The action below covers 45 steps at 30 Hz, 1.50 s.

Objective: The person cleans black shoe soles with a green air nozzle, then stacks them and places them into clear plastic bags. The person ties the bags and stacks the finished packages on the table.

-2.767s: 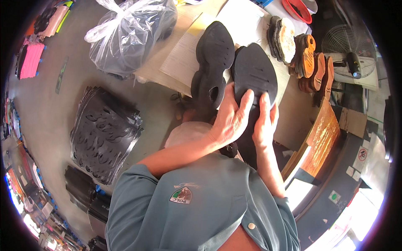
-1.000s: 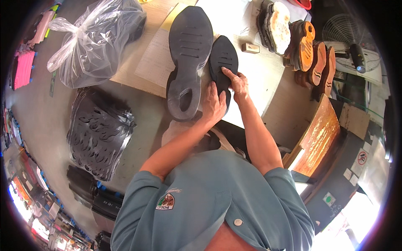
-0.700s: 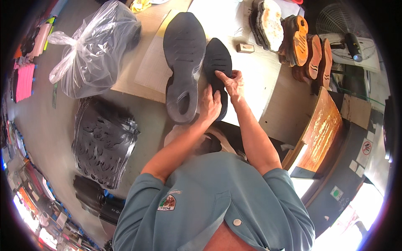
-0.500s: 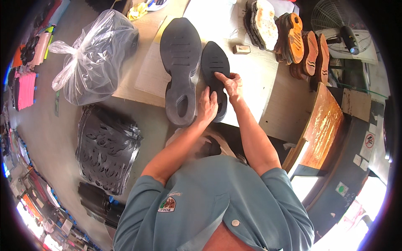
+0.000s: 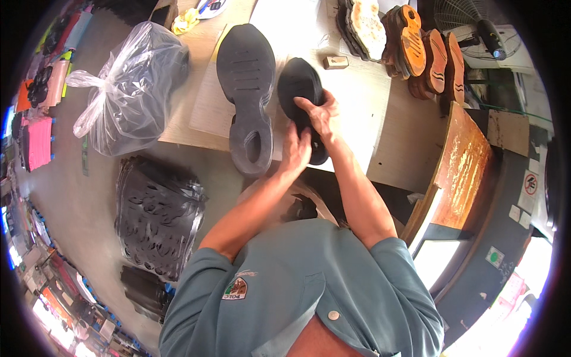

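A stack of smaller black shoe soles stands at the table's front edge, between my hands. My right hand grips its right side, with the thumb across the top sole. From the left, my left hand holds the lower part of the same stack, its fingers against the side. Just left of it lies a stack of larger black soles, with short slits near the toe and an oval hole in the heel. My hands cover part of the smaller soles' middle.
A tied clear plastic bag with dark contents sits left on the table. Orange and reddish sole-shaped stacks, a small block and a fan are at the right. Black cut-out sheets lie lower left.
The smaller soles have shifted and turned slightly between my hands, their toe end now showing more side thickness. My right thumb has moved left across the top. The whole view has shifted a little.
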Available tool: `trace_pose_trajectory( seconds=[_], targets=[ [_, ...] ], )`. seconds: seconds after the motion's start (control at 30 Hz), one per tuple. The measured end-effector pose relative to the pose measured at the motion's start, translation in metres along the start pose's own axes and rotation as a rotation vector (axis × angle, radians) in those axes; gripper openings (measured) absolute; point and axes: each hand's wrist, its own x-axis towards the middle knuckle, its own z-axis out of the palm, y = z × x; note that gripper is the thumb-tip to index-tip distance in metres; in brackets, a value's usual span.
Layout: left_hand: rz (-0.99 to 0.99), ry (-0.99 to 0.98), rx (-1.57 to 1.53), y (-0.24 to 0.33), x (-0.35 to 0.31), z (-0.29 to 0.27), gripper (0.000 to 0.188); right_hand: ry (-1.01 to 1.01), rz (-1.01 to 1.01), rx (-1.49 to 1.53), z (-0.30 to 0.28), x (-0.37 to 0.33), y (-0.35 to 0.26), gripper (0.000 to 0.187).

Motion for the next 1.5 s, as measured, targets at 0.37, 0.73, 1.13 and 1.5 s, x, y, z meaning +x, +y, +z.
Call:
trace_pose_trajectory(
  seconds=[0.37, 0.73, 1.13, 1.5],
  targets=[
    [-0.03, -0.411, 0.005, -0.02, -0.028, 0.018, 0.062, 0.248, -0.206, -0.688, -0.096, -0.025, 0.083, 0.093],
    [-0.114, -0.621, -0.362, 0.044, -0.036, 0.029, 0.087, 0.197, -0.007, 0.33, -0.122, -0.112, 0.036, 0.064],
    [0.247, -1.013, -0.061, 0.158, -0.113, 0.094, 0.062, 0.668, -0.055, 0.514, -0.182, -0.235, 0.012, 0.065],
    [0.238, -1.439, 0.308, 0.184, -0.17, 0.318, 0.079, 1.044, -0.049, 0.577, -0.336, -0.3, 0.072, 0.069]
  ],
)
